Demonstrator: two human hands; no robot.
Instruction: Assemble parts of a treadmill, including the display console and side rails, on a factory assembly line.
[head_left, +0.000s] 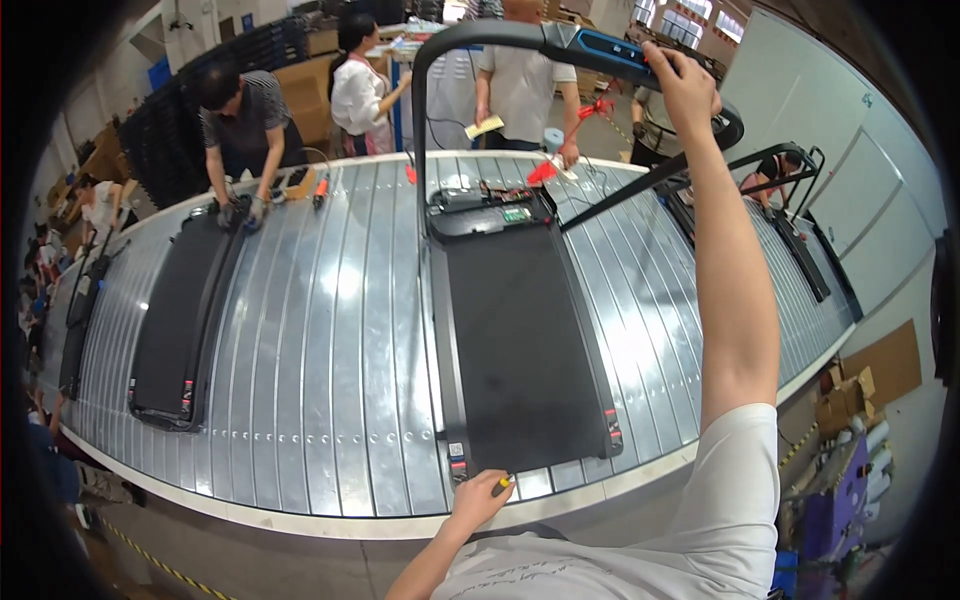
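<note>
The long slatted metal conveyor (330,330) fills the room, curving from nine o'clock round to three. On it, dead centre, lies the black treadmill (520,340), deck flat, belt end toward the wearer at six o'clock. Its handlebar frame (480,40) stands raised at twelve o'clock, uprights tilted over the open motor bay (490,212). A second treadmill (180,320) lies folded at nine o'clock, where another person bends over its far end; more people stand beyond the conveyor at twelve.

The right hand (685,85), arm stretched to one o'clock, has its grip wrapped closed round the blue-trimmed console end of the handlebar. The left hand (482,497), at six o'clock, rests at the deck's near edge with its grip curled shut on a small yellow-tipped tool (503,484).

To my eye the frame is being steadied. Doing it well means keeping the right hand firm on the bar so the uprights don't swing, with the left pressing the deck down.
</note>
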